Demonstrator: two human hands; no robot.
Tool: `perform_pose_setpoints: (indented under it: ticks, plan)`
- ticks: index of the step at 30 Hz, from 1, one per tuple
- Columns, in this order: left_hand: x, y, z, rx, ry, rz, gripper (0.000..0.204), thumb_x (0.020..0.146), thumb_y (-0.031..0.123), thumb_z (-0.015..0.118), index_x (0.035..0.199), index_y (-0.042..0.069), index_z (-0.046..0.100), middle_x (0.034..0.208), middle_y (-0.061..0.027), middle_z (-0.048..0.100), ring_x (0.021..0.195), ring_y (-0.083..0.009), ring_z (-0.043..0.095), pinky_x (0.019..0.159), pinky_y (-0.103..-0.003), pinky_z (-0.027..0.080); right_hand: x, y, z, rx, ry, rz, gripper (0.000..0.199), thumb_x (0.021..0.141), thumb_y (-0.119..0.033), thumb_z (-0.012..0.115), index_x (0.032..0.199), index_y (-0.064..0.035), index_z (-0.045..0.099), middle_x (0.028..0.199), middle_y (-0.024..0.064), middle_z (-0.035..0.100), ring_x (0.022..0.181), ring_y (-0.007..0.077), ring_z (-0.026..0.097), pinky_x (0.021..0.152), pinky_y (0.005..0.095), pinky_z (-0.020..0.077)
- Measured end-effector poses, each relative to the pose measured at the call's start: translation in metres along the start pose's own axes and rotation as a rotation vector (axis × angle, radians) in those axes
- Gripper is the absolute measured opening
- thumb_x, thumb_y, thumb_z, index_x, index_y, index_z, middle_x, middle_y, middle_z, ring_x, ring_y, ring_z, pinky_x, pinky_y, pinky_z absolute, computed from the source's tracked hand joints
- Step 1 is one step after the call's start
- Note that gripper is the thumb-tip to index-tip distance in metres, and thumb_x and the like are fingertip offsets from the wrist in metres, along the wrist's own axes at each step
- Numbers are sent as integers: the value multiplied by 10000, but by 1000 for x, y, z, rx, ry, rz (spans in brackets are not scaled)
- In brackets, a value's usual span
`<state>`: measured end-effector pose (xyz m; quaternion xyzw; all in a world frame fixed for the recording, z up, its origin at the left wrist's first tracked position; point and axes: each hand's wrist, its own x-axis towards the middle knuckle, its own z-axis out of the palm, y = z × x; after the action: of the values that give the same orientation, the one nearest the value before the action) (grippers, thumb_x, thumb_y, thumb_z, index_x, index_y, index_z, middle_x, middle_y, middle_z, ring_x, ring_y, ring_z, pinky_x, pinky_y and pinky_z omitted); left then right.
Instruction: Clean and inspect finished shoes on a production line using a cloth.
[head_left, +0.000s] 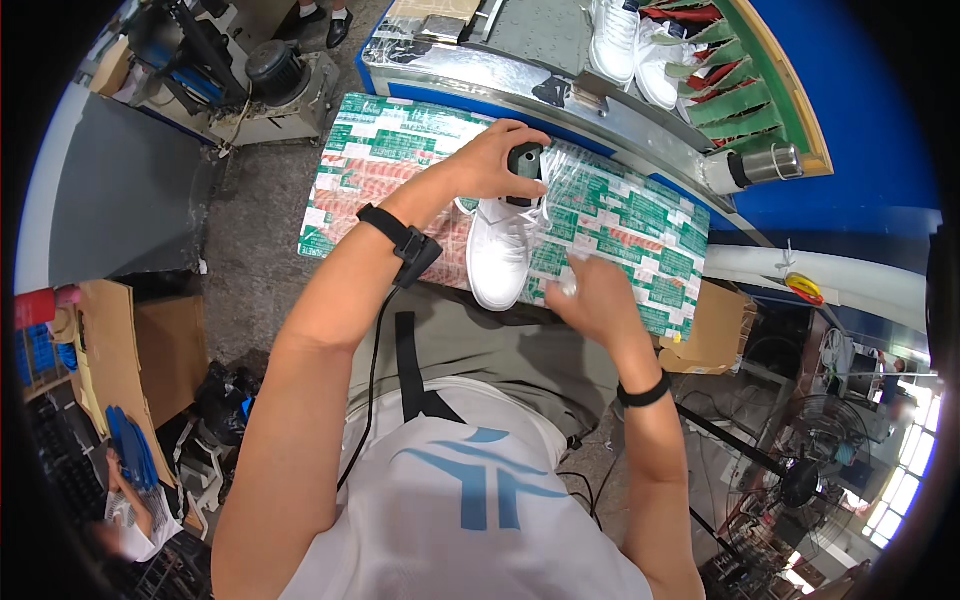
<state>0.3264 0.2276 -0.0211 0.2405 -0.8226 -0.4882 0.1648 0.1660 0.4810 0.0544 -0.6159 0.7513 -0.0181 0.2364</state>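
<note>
Blur hid whether the right hand (600, 305) held anything. The left hand (490, 162) partly covered a black block (526, 163). The top edge cropped a grey belt (540, 40).

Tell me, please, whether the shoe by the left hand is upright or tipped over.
Upright: the shoe has its laces and toe facing up toward the camera, underside hidden.

Grey floor (240, 250), blue panel (880, 130), bright windows (908, 462)

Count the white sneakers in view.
3: one white sneaker at the left hand, over the tape-covered tabletop; two more sneakers beside the green flaps. Others may be hidden behind those flaps.
</note>
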Motion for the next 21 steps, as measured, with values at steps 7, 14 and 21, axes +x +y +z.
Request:
perform_pose_setpoints:
  ticks: [7,14,21]
  plan:
    - [-2,9,3,101,39,-28,844,820,474,948,1570,219,656,1712,-276,424,1547,-482,500,1241,-521,487,-35,18,12,553,352,-81,522,993,-266,743,1423,29,724,1076,185,759,994,365,748,893,403,572]
    - [-2,5,11,22,38,-10,835,816,425,951,1567,212,657,1706,-280,426,1562,-483,483,1261,-523,465,13,-3,-3,399,272,-132,605,930,-333,779,1382,67,731,1092,225,769,990,416,747,930,484,585]
    - [-7,4,8,35,87,6,800,820,414,952,1540,189,687,1688,-260,461,1527,-472,523,1250,-515,480,-15,-17,3,-57,366,-154,667,876,-334,827,1375,95,715,954,234,723,931,435,725,863,519,588]
